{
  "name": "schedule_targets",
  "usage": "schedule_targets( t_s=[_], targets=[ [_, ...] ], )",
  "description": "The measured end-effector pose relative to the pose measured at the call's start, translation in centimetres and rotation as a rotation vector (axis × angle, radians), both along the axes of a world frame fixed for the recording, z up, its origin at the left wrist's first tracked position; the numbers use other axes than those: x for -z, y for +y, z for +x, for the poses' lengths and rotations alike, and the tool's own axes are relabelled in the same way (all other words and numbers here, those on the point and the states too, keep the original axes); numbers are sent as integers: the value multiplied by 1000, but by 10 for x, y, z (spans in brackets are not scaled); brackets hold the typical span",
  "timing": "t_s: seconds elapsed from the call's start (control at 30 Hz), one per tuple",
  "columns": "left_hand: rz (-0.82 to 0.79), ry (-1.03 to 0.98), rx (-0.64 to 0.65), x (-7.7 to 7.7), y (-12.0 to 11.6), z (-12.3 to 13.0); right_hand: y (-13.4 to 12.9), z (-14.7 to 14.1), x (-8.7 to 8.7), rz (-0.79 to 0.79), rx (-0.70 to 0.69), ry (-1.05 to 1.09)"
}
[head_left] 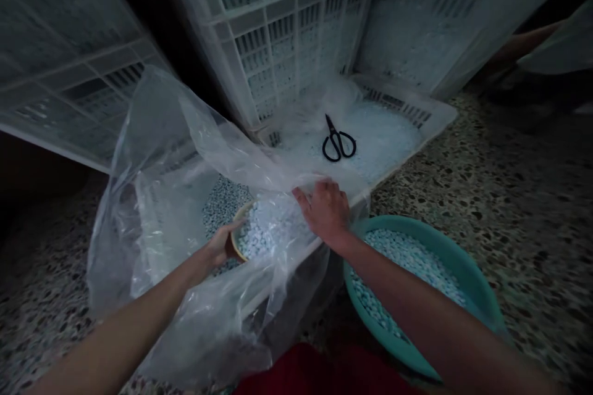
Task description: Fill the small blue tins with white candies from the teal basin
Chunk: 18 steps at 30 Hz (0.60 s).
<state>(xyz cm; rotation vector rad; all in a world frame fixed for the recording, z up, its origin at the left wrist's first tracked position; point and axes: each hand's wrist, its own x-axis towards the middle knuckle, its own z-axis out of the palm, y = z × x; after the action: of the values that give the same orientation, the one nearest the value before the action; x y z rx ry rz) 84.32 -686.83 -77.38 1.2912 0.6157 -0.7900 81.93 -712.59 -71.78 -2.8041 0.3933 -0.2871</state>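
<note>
My left hand (221, 245) grips the rim of a yellowish bowl (236, 245) heaped with small pale pellets. Beneath the bowl, more small pellets (225, 197) lie inside a crate lined with a clear plastic bag (162, 222). My right hand (328, 210) is closed over the bag's edge at the right side of that crate; its fingertips are partly hidden in the film. Close to my right forearm stands a green basin (479, 296) holding similar pellets.
Black scissors (334, 134) lie on plastic film over another pellet-filled crate (435, 114). White crates (245, 68) rise behind it, and a further crate (69, 80) stands at left. At the far right a person's arm (532, 37) shows above the speckled floor (546, 210).
</note>
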Motion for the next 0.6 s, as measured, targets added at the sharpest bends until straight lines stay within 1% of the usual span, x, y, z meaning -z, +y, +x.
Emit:
schedule_targets(
  t_s=[0.07,0.13,0.23,0.3,0.37,0.47,0.6],
  targets=[
    [-33,-4,-50,-9,14,1,1,1,1,-26,5,-5],
    [-24,23,-78,-15,22,1,3,1,1,-42,15,0],
    [30,58,-108,-18,28,1,5,0,0,-47,17,5],
    [27,23,-141,-21,31,1,6,-1,-1,-32,17,-14],
    [9,-27,-179,-27,37,0,6,-1,0,-11,23,-37],
    [34,-89,-232,-46,50,-7,7,-2,2,4,30,-56],
    [70,-197,-289,-81,66,-24,7,-3,3,1,35,-65]
  ],
)
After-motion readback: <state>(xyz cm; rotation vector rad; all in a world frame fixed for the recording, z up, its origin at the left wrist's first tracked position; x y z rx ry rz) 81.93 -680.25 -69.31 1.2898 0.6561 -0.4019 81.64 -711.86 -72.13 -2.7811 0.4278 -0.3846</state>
